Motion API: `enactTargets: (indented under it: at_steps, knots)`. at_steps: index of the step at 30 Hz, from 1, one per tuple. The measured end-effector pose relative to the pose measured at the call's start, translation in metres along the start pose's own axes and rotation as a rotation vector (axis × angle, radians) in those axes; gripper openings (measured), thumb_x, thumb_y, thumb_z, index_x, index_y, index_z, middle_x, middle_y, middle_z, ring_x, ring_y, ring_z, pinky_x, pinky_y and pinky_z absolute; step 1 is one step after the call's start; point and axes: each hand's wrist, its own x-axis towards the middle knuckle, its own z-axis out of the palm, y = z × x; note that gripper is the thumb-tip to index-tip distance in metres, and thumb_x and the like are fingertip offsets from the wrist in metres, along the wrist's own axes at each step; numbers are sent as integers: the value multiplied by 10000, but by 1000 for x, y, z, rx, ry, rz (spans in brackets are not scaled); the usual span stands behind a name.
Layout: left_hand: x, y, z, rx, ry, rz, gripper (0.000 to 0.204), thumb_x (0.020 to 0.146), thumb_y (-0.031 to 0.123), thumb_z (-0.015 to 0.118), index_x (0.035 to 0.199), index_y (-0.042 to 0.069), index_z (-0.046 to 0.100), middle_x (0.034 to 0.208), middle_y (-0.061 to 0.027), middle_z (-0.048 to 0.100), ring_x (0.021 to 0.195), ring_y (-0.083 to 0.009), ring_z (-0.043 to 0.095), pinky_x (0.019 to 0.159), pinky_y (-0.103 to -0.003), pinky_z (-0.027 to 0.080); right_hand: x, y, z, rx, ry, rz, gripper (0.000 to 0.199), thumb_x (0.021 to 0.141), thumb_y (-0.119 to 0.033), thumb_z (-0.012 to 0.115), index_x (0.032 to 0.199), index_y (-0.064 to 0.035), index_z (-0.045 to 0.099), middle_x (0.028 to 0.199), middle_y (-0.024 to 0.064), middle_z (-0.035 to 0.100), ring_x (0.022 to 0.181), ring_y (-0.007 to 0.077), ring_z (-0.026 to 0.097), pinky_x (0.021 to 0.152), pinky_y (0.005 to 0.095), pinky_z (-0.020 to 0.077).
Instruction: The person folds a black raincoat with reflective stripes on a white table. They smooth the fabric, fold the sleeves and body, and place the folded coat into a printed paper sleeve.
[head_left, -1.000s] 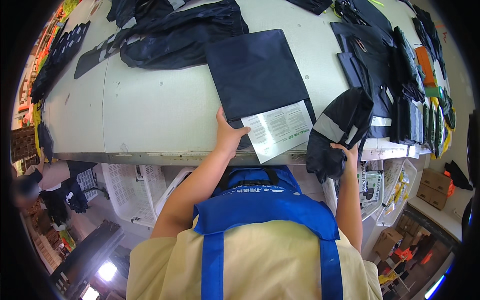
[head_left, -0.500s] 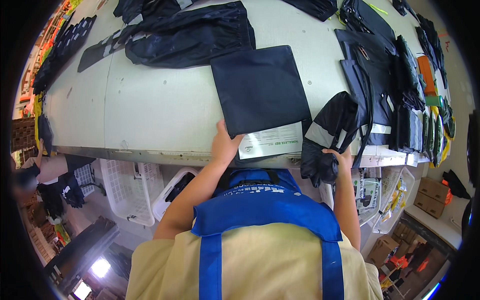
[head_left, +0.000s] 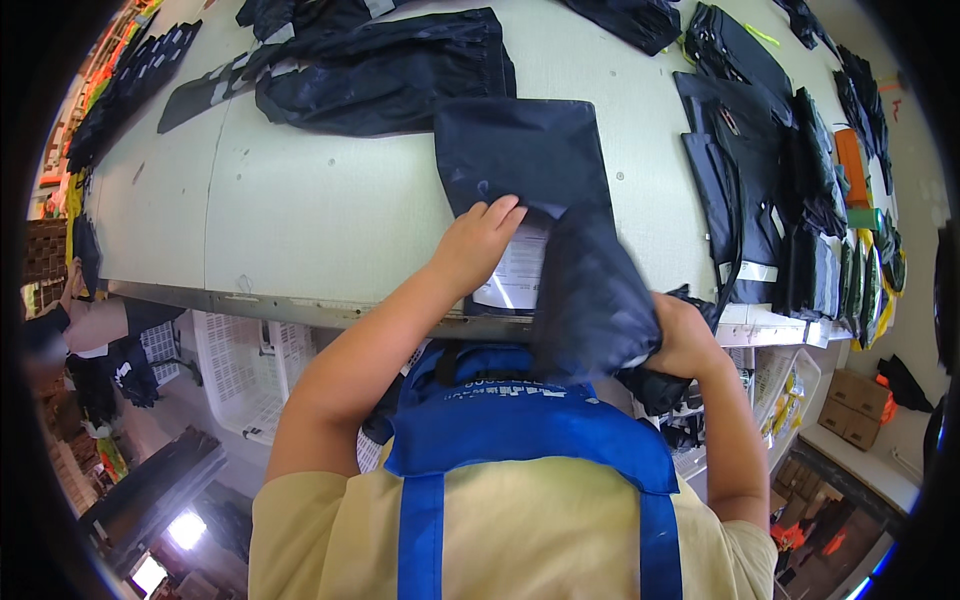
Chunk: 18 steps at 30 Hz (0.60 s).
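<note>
A flat dark navy bag (head_left: 520,150) lies on the pale table (head_left: 300,200) in front of me, with a white printed sheet (head_left: 515,275) at its near end. My left hand (head_left: 480,245) presses on the bag's near edge, fingers on the sheet. My right hand (head_left: 685,335) grips a folded dark navy garment (head_left: 590,295) and holds it over the sheet at the table's front edge. A blue apron bib (head_left: 520,420) covers my chest below.
Dark garments (head_left: 390,70) lie spread at the table's far side. Stacks of folded dark bags (head_left: 790,200) line the right side. White plastic crates (head_left: 235,370) stand under the table. Another person's arm (head_left: 95,325) shows at the far left. Cardboard boxes (head_left: 855,415) sit on the floor, right.
My right hand has brought the dark garment leftward over the white sheet. The left hand slid up onto the bag's near edge.
</note>
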Motion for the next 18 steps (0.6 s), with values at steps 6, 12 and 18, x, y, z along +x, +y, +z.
enactTargets:
  at_steps: [6, 12, 18]
  knots:
    - [27, 20, -57, -184, -99, 174, 478, 751, -72, 550, 1214, 40, 565, 1244, -111, 540, 980, -285, 563, 884, -350, 487, 37, -23, 12, -77, -129, 100, 714, 558, -182, 756, 1181, 19, 470, 992, 267, 614, 963, 418, 587, 844, 444, 475]
    - [20, 66, -52, -90, 39, 271, 435, 788, 58, 555, 1221, 74, 592, 1191, -67, 579, 865, -214, 561, 789, -310, 512, 49, -24, 34, -73, 213, 477, 900, 578, -249, 797, 1310, 56, 370, 1039, 304, 613, 994, 432, 595, 868, 437, 481]
    - [5, 61, -30, -318, 534, 466, 557, 694, 18, 686, 1233, 35, 545, 1229, -119, 561, 1034, -269, 577, 835, -384, 461, 60, -14, 42, 757, 441, 262, 628, 641, -93, 753, 1199, 71, 516, 1111, 176, 644, 1044, 267, 600, 928, 350, 445]
